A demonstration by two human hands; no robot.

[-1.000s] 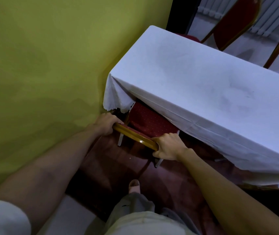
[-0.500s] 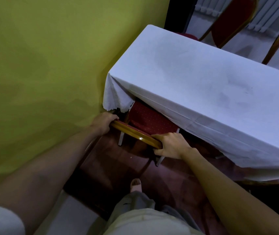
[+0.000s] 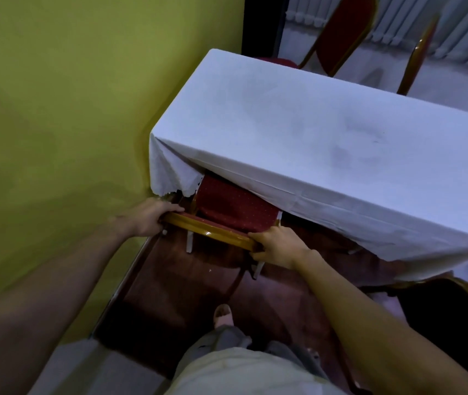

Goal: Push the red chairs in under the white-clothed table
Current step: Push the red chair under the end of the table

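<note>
A red chair (image 3: 232, 205) with a gold frame stands at the near left end of the white-clothed table (image 3: 306, 129). Its seat is hidden under the cloth and its back leans against the table's edge. My left hand (image 3: 148, 216) grips the left end of the chair's top rail. My right hand (image 3: 277, 245) grips the right end of the same rail. Two more red chairs (image 3: 341, 32) stand on the table's far side. Another red chair (image 3: 460, 309) shows partly at the lower right.
A yellow-green wall (image 3: 70, 124) runs close along the left, touching the table's left end. Dark red floor (image 3: 184, 295) lies between me and the chair. My foot (image 3: 222, 313) stands just behind the chair. White curtains (image 3: 455, 29) hang at the back.
The chair has slid a little farther toward the table with both hands still on its top rail. My view has shifted slightly forward.
</note>
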